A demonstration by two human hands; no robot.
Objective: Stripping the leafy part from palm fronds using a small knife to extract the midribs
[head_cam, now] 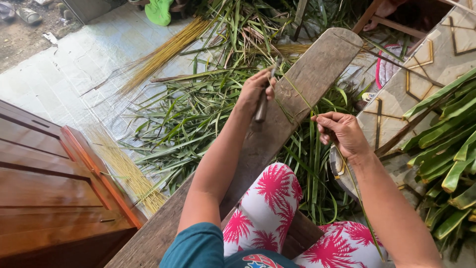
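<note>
Leaf strip (pixel 297 97), thin and green, lies slantwise across the upper face of the wooden plank (pixel 297 99), running from about 11 o'clock down to 5 o'clock. Left hand (pixel 254 92) is closed around the handle of a knife (pixel 263 104), fingers curled tight, with the blade end at 12 o'clock of the fist and set against the strip on the board. Right hand (pixel 342 134) sits at 4 o'clock from the left, off the plank's edge; its fingertips are pressed together, pinching the strip's lower run, which trails on toward 5 o'clock past the patterned trouser knee (pixel 272 198).

Judged from this pose, clean stripping calls for a taut strip, a shallow blade angle and steady pressure against the board, the pinch staying in line with the strip so that the rib does not snap.

Outward: cut green leaves (pixel 198 114) are heaped on the floor at 9 o'clock of the plank; bundles of yellow ribs (pixel 163 52) lie at 10 o'clock and at 8 o'clock beside a wooden cabinet (pixel 44 188); whole fronds (pixel 446 144) rest at 3 o'clock.
</note>
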